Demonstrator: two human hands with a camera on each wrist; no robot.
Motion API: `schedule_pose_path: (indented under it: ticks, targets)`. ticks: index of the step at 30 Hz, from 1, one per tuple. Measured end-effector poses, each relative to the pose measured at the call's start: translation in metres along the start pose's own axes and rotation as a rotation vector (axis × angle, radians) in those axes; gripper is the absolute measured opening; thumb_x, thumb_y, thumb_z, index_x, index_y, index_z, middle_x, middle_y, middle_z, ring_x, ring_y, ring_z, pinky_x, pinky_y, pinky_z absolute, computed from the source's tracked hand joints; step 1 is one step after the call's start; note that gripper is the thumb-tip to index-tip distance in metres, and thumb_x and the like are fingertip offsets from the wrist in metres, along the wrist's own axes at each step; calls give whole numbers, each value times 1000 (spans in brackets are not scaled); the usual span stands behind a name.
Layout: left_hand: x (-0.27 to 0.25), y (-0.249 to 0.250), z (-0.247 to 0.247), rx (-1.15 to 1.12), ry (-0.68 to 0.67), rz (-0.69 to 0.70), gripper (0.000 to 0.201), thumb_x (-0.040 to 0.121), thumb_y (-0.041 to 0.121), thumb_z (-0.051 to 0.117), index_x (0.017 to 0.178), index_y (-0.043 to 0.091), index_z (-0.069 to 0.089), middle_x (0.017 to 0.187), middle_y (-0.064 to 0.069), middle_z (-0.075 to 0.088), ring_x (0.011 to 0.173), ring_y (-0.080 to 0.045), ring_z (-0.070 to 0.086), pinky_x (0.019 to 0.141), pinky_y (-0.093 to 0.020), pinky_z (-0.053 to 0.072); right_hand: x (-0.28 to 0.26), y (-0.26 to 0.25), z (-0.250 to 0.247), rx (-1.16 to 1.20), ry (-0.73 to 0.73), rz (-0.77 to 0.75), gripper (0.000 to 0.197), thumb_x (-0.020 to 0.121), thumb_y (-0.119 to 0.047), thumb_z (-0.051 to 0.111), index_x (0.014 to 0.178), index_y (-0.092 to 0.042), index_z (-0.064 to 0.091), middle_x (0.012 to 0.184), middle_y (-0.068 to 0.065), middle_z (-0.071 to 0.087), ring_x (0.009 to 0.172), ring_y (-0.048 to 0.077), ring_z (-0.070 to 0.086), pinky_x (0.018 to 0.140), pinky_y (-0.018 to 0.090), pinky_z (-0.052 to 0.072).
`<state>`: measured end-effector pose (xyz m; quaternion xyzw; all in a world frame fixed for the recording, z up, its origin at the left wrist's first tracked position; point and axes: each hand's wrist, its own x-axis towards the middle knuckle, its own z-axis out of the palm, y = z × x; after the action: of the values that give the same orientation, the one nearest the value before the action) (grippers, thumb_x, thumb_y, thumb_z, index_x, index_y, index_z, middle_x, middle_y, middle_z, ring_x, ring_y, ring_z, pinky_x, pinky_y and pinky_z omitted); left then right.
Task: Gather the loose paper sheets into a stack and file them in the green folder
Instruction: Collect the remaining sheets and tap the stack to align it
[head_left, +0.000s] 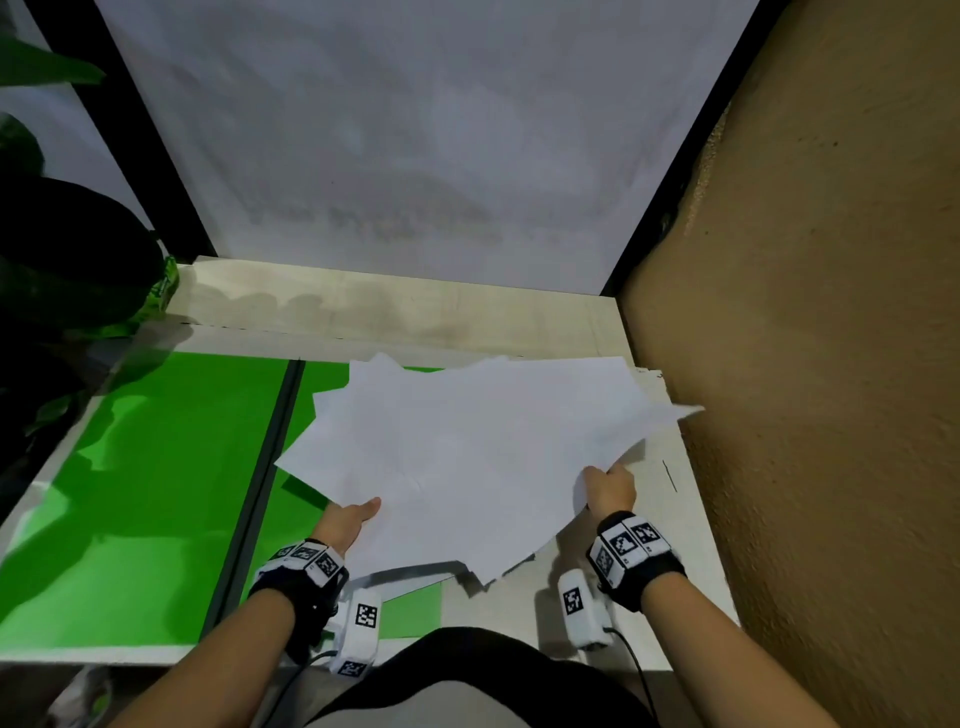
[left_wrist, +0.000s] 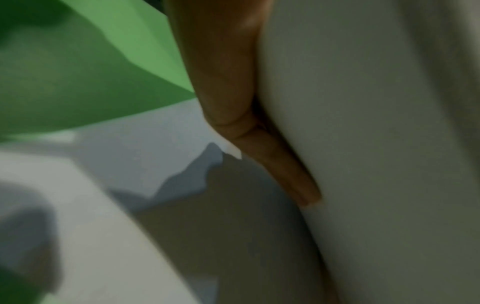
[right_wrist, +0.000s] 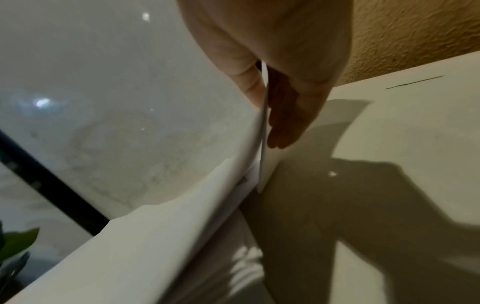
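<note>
Several white paper sheets (head_left: 467, 457) are fanned out unevenly and lifted off the desk, partly over the right half of the open green folder (head_left: 145, 493). My left hand (head_left: 353, 514) holds their near left edge, thumb on top and fingers underneath. My right hand (head_left: 610, 486) pinches the near right edge. In the right wrist view the thumb lies above the sheets' edge (right_wrist: 263, 127) and the fingers (right_wrist: 288, 123) below it. The left wrist view shows fingers (left_wrist: 259, 148) pressed flat against the paper's underside (left_wrist: 376, 144), with the folder (left_wrist: 91, 82) behind.
The pale desk (head_left: 691, 519) ends at a rough tan wall (head_left: 831, 364) on the right and a white panel (head_left: 415, 156) at the back. Dark plant leaves (head_left: 62, 249) crowd the far left. The folder's dark spine (head_left: 260, 478) runs front to back.
</note>
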<state>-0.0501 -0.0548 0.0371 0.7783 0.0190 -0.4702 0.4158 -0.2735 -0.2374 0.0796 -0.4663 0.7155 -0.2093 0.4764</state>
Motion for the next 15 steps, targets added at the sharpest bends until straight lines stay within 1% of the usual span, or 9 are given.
schedule_pose_path:
  ticks: [2, 3, 5, 7, 9, 10, 12, 13, 15]
  targets:
    - [1, -1, -2, -42, 8, 19, 35, 83, 15, 62, 100, -14, 55, 101, -23, 60, 98, -31, 55, 93, -38, 42, 2, -1, -3, 19, -24, -4, 7, 86, 3, 49, 80, -2, 51, 83, 7, 51, 89, 23, 47, 83, 35, 43]
    - [0, -1, -2, -66, 1, 26, 23, 83, 15, 62, 85, -8, 56, 88, -16, 59, 91, -26, 51, 87, -36, 41, 1, -1, -5, 50, -51, -18, 10, 84, 4, 52, 77, -2, 50, 82, 5, 52, 87, 22, 49, 83, 36, 44]
    - [1, -2, -2, -109, 0, 36, 27, 83, 15, 62, 64, 2, 49, 69, -6, 51, 85, -24, 46, 80, -34, 40, -3, -4, -5, 87, -122, -56, 26, 83, 4, 57, 65, -12, 46, 65, 0, 51, 70, 18, 52, 73, 30, 44]
    - [-2, 1, -2, -185, -13, 83, 20, 85, 14, 60, 77, -4, 57, 81, -7, 57, 91, -25, 50, 91, -40, 43, -9, -6, -4, 84, -176, -106, 33, 83, 1, 60, 59, -17, 45, 50, -7, 51, 53, 12, 52, 62, 25, 43]
    - [1, 3, -2, -268, -25, 144, 36, 85, 24, 60, 108, -3, 58, 106, -10, 59, 104, -29, 55, 102, -46, 41, -14, -10, -2, 106, -193, -160, 25, 82, 0, 62, 64, -17, 54, 60, -3, 59, 66, 22, 60, 71, 32, 50]
    - [1, 5, -2, -262, -21, 152, 47, 80, 40, 63, 108, 3, 58, 107, -11, 59, 103, -31, 57, 99, -45, 43, -18, -12, -1, 136, -196, -178, 22, 81, 0, 62, 68, -18, 57, 69, 0, 62, 77, 28, 62, 80, 37, 51]
    - [10, 3, -2, -222, -5, 135, 79, 49, 78, 61, 86, 8, 56, 91, -11, 58, 87, -26, 56, 85, -37, 44, -24, -16, 0, 201, -187, -212, 26, 81, 2, 62, 72, -22, 57, 77, 0, 63, 89, 31, 61, 89, 41, 50]
    - [14, 2, -1, -221, -13, 135, 90, 38, 84, 59, 82, 6, 55, 89, -11, 57, 85, -25, 55, 82, -36, 43, -26, -18, 1, 222, -180, -229, 28, 81, 3, 62, 72, -23, 56, 78, 0, 62, 90, 32, 61, 90, 43, 49]
    - [4, 12, 1, -268, -28, 207, 81, 56, 65, 69, 101, -2, 59, 109, -14, 62, 100, -30, 59, 96, -42, 43, -29, -22, 2, 236, -182, -247, 29, 81, 4, 61, 71, -23, 55, 76, 1, 61, 91, 34, 61, 91, 47, 50]
